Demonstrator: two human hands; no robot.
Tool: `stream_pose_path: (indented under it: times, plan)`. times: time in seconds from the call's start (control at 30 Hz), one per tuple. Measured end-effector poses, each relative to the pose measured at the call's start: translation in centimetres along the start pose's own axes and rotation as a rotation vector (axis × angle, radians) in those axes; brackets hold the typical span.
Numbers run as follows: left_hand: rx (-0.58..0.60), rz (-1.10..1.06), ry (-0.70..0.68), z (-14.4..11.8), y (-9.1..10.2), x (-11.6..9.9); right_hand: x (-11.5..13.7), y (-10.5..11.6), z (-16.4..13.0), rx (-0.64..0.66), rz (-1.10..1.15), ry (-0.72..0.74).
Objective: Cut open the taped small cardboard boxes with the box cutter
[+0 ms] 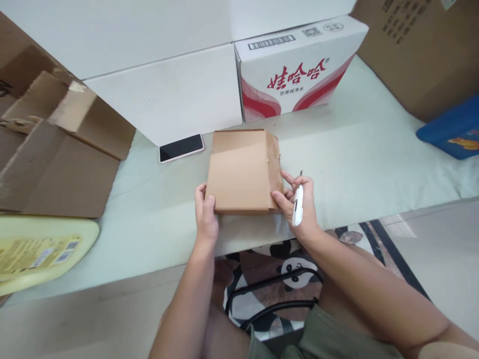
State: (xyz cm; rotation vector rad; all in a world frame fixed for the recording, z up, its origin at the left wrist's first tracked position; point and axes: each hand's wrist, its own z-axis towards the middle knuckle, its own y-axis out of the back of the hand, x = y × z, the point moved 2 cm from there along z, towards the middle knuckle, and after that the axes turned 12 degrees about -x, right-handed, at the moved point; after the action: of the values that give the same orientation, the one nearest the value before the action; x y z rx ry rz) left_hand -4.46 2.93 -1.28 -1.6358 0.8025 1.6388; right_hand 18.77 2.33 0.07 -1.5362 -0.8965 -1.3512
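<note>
A small brown cardboard box (239, 172) sits in front of me, its right side scuffed and torn. My left hand (207, 212) grips its near left corner, thumb on top and fingers around the side. At the near right corner, my right hand (304, 202) presses thumb and fingers against the box's right side. That same hand also holds a white utility knife (298, 205), with a short dark blade tip pointing away from me. The box's underside is hidden.
A phone (181, 148) lies left of the box on the pale green cloth (157, 214). Behind stand white cartons (164, 92) and a red-and-white water carton (295, 75). Brown cartons (71, 164) and a yellow container (45, 254) are left; a blue container (449, 129) is right.
</note>
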Motion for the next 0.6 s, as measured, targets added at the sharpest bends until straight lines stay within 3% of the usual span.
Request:
stream_pose_path:
  times: [0.37, 0.6]
  plan:
    - [0.024, 0.003, -0.014, 0.03, 0.15, 0.02, -0.10, 0.06, 0.13, 0.044, 0.018, -0.071]
    - [0.034, 0.013, -0.036, 0.10, 0.09, 0.03, -0.25, -0.02, 0.55, 0.026, 0.057, 0.019]
